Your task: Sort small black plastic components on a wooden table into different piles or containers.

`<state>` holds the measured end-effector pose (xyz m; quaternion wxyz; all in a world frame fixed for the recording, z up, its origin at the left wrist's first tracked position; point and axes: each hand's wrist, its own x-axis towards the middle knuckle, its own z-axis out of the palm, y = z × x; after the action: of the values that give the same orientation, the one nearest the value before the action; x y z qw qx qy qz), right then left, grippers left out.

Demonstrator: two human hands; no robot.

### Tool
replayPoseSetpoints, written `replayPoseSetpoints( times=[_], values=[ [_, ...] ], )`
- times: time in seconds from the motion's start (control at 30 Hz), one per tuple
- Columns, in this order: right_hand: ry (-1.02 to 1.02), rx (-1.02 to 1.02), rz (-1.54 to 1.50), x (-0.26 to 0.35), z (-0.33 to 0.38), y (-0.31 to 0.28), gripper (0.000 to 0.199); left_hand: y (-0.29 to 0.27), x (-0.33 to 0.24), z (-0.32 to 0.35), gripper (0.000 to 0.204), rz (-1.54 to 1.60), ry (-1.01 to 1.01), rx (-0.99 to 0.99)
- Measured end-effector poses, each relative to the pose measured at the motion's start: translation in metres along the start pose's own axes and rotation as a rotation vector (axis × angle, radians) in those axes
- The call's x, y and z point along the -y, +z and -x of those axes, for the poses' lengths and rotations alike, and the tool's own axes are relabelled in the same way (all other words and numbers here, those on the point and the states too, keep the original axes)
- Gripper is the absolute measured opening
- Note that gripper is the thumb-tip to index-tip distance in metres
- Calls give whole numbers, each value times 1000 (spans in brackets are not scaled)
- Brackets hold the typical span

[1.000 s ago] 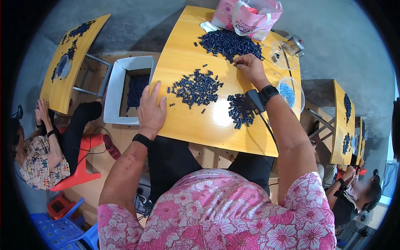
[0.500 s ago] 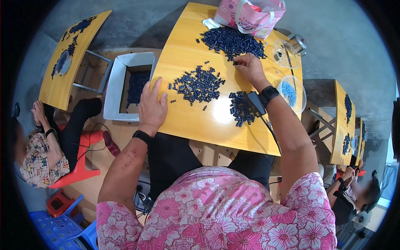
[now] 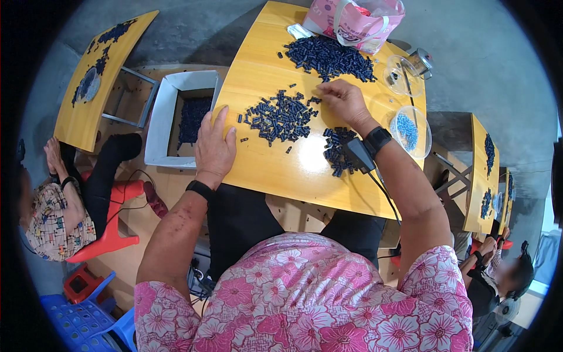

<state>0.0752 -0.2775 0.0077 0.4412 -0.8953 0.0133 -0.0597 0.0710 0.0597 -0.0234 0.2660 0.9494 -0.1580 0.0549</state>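
- Leftmost, one white box (image 3: 157, 126) sits beside the yellow table (image 3: 293, 176), low enough to take dark pieces swept off the edge; some lie in it.
- Next, the left hand (image 3: 214, 146) rests flat and open at the table's edge, gripping nothing.
- Centrally, three heaps of dark pieces: middle (image 3: 278, 116), far (image 3: 328, 56), near (image 3: 337, 149).
- Further right, the right hand (image 3: 343, 101) curls its fingertips between the heaps; I cannot tell if it pinches one.
- Two clear bowls (image 3: 410, 130) and one pink bag (image 3: 352, 20) stand within reach.

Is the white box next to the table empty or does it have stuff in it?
Not empty. The white box is open on top, and a layer of small dark pieces lies on its brown bottom.
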Motion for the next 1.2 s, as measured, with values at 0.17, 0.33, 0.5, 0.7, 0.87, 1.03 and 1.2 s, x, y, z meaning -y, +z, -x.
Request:
replayPoseSetpoints(
  times=[0.17,0.33,0.5,0.7,0.87,1.03,1.2],
  values=[
    [12,-124,237,-2,-14,-16,23,0,-1,0,53,-9,6,-13],
    [-56,-57,336,-6,-17,-14,28,-1,1,0,53,-11,-4,6],
    [-61,-64,360,-8,-12,-15,24,-3,-3,0,53,-23,-24,10],
    [-28,16,313,-8,3,-24,20,-1,-2,-1,53,-10,-16,-11],
    [140,146,77,-15,17,-39,18,3,-1,0,54,-42,-37,-11],
    [297,345,-120,-23,18,-59,15,3,-1,0,54,-32,-33,-6],
    [257,57,-60,-17,4,-52,26,2,0,0,54,-25,-30,-8]
  ],
)
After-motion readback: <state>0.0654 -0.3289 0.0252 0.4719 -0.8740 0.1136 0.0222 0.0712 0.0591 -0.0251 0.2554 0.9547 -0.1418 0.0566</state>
